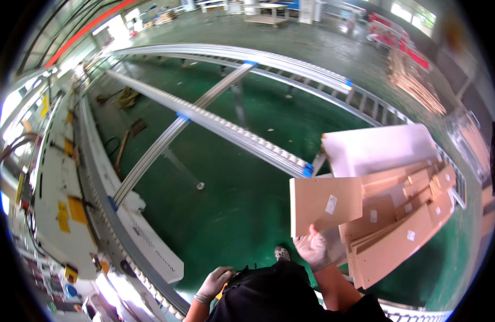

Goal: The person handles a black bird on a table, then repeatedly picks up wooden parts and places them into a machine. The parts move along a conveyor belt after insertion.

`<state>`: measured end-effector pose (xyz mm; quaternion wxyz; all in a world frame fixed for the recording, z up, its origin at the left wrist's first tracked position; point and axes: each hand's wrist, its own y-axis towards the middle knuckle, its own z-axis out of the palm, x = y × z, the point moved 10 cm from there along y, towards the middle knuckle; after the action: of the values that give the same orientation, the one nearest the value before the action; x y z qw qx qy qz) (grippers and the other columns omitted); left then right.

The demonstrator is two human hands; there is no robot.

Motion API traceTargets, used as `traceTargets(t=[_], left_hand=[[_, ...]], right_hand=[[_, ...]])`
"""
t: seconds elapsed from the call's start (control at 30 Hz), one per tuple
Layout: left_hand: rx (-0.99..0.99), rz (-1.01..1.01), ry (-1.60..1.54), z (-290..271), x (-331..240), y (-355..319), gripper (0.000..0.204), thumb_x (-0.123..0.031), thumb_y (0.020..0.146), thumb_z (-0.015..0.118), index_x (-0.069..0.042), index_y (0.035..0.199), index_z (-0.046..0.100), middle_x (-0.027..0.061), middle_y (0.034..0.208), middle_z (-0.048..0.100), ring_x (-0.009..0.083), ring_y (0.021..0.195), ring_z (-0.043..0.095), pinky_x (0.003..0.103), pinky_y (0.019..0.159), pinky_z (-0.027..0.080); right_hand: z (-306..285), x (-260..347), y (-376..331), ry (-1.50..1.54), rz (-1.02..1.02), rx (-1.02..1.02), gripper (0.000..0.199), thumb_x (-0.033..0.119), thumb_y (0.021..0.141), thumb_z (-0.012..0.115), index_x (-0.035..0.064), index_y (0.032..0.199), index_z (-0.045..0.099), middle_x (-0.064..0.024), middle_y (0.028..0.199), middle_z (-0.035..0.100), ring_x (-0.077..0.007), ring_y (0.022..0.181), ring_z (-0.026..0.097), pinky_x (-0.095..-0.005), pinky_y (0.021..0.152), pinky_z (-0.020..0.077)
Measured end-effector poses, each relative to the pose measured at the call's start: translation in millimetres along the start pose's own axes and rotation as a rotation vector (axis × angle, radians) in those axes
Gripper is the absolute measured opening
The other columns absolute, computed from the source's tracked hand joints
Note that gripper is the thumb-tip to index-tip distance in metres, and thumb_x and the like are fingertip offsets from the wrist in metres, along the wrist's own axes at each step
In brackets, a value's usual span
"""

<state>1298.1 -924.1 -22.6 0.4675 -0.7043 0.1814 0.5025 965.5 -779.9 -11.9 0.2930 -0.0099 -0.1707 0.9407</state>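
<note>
My right hand [312, 247], in a pale glove, grips the near edge of a flat brown wooden panel [322, 204] with a small white label. The panel lies at the left side of a stack of similar brown boards [403, 225], with a white panel [376, 147] behind them. My left hand [214, 283], also gloved, hangs low by my dark clothing at the waist and holds nothing I can make out; a small orange object shows beside it.
Metal roller conveyor rails [231, 129] cross over a green floor [226, 209]. A long white machine [59, 177] with yellow labels runs along the left. More stacked boards [414, 86] lie at the far right. My shoe [282, 253] shows on the floor.
</note>
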Motion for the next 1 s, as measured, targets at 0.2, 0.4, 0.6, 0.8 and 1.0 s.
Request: traceTargets(t=[0.2,0.4,0.6,0.8,1.0], left_hand=[[-0.025,0.341,-0.547,9,-144,-2,0.066,-0.033,0.107,0.061,0.0,0.157,0.033,0.0185,0.145,0.056,0.0275,0.135,0.055,0.043,0.114,0.043],[-0.42,0.334,-1.034,-49,-85,-53,0.05,-0.023,0.1,0.068,-0.005,0.145,0.051,0.007,0.137,0.063,0.0218,0.124,0.063,0.042,0.105,0.051],[-0.751,0.363,-1.115,-86,35,-205,0.054,-0.019,0.101,0.066,-0.002,0.15,0.047,0.0087,0.141,0.061,0.022,0.128,0.061,0.041,0.108,0.05],[-1.061,0.399,-1.208,-47,133,-351,0.062,-0.032,0.101,0.068,-0.002,0.151,0.047,0.0098,0.143,0.061,0.0237,0.128,0.062,0.043,0.11,0.049],[-1.471,-0.004,-1.069,-7,194,-422,0.055,-0.051,0.1,0.068,-0.002,0.124,0.063,0.0049,0.103,0.071,0.0173,0.088,0.07,0.035,0.08,0.058]], right_hand=[[66,-137,-7,-0.522,0.333,0.168,0.049,0.012,0.094,0.075,0.0088,0.14,0.057,-0.0037,0.135,0.064,-0.0213,0.125,0.06,-0.0424,0.105,0.0486],[63,-249,-11,-1.019,0.634,0.349,0.047,0.012,0.095,0.072,0.0036,0.139,0.056,-0.0027,0.129,0.064,-0.0143,0.114,0.061,-0.0311,0.102,0.0478],[73,-374,-9,-0.965,0.82,0.331,0.039,0.025,0.102,0.064,0.0084,0.136,0.056,-0.0053,0.123,0.066,-0.0204,0.109,0.067,-0.0371,0.093,0.0556],[38,-518,-119,-1.184,1.15,0.668,0.032,0.02,0.104,0.063,0.0008,0.13,0.058,-0.0073,0.116,0.066,-0.0157,0.098,0.067,-0.0315,0.086,0.0557],[-8,-620,-192,-1.281,1.401,0.696,0.028,0.019,0.105,0.063,-0.006,0.116,0.059,-0.0109,0.109,0.068,-0.019,0.102,0.065,-0.0297,0.093,0.0501]])
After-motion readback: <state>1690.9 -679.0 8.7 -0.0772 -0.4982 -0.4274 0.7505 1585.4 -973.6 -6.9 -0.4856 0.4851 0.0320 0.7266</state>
